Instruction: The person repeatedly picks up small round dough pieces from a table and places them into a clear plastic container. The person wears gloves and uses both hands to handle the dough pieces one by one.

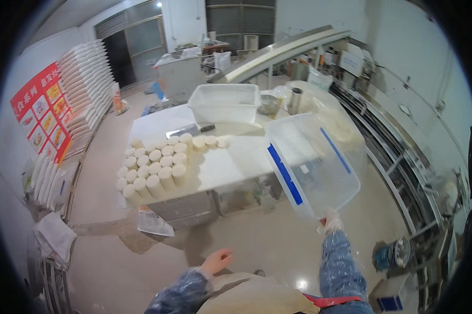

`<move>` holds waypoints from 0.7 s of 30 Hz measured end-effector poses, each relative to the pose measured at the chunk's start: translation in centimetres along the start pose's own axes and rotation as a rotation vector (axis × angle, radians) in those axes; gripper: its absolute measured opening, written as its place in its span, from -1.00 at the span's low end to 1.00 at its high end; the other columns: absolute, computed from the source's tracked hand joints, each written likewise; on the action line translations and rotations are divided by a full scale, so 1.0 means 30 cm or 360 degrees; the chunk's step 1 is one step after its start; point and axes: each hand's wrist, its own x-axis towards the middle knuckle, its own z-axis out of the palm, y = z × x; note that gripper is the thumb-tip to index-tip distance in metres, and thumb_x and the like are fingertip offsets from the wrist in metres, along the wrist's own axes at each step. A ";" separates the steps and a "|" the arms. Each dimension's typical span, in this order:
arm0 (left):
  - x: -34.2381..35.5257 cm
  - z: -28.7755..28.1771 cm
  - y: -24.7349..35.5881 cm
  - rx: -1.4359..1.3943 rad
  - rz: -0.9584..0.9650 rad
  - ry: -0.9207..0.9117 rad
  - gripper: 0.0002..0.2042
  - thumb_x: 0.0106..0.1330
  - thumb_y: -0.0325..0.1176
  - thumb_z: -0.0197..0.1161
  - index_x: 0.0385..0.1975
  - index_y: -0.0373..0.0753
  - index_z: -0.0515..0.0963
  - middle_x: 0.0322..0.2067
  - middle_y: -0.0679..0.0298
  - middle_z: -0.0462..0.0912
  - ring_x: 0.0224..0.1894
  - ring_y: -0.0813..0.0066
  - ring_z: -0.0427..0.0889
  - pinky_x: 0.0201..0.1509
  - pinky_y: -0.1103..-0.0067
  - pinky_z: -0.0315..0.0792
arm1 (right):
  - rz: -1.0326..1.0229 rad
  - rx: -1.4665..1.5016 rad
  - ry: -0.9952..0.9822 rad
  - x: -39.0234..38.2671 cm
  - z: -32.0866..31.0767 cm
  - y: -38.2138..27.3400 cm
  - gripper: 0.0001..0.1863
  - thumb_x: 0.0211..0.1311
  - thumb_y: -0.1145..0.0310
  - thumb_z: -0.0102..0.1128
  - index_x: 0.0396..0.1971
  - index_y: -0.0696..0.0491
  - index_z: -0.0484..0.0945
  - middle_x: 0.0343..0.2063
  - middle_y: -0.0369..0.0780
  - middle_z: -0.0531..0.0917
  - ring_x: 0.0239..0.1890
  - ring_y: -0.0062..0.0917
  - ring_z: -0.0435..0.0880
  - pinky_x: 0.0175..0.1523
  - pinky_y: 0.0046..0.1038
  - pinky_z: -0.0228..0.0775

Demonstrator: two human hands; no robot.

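Observation:
My right hand (330, 222), in a clear glove, grips the near end of a large translucent plastic box (333, 178) with blue strips along two sides, tilted over the table's right end. My left hand (216, 261) is low in front of me, fingers loosely curled and apart, holding nothing. On the white worktable (241, 157) several pale dough cylinders (153, 170) stand grouped at the left, a few shorter pieces trailing right. A cleaver (186, 131) with a dark handle lies behind them. A second translucent tub (223, 97) is at the back.
Stacked white sacks (81, 83) and a red picture board (40, 112) line the left side. A metal machine with rails (393, 162) runs along the right, a bucket (390, 254) near its foot. A steel bowl (267, 104), metal cylinder (294, 99) and conveyor (267, 57) are at the back.

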 end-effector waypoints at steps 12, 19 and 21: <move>0.273 -0.464 -0.060 -0.1219 -0.0071 0.1212 -0.78 0.25 -0.41 0.11 -0.17 -0.37 0.46 -0.43 0.31 0.54 -0.41 0.61 0.49 -0.32 0.67 0.40 | 0.0289 0.0347 -0.0212 0.236 0.663 -0.022 -0.58 0.28 -0.07 -0.10 -0.41 -0.02 0.54 -0.69 -0.30 0.52 -0.74 -0.57 0.39 -0.62 -0.52 0.24; 0.534 -0.612 0.031 -0.1267 -0.0281 0.1430 -0.44 0.23 -0.39 0.11 0.20 -0.38 0.11 0.15 0.09 0.24 0.16 0.35 0.28 0.21 0.51 0.16 | -0.0141 -0.1001 -0.2016 -0.309 1.546 0.067 -0.51 0.14 -0.03 0.09 -0.19 0.12 0.54 -0.34 -0.17 0.56 -0.27 -0.45 0.50 -0.17 -0.48 0.34; 0.557 -0.620 0.032 -0.1281 -0.0339 0.1416 -0.44 0.23 -0.42 0.09 0.23 -0.37 0.08 0.18 0.11 0.21 0.20 0.35 0.24 0.27 0.50 0.09 | -0.0548 -0.1456 -0.2117 -0.348 1.689 0.088 -0.39 0.04 -0.10 0.13 -0.12 0.16 0.52 -0.20 -0.01 0.52 -0.12 -0.19 0.48 -0.03 -0.35 0.31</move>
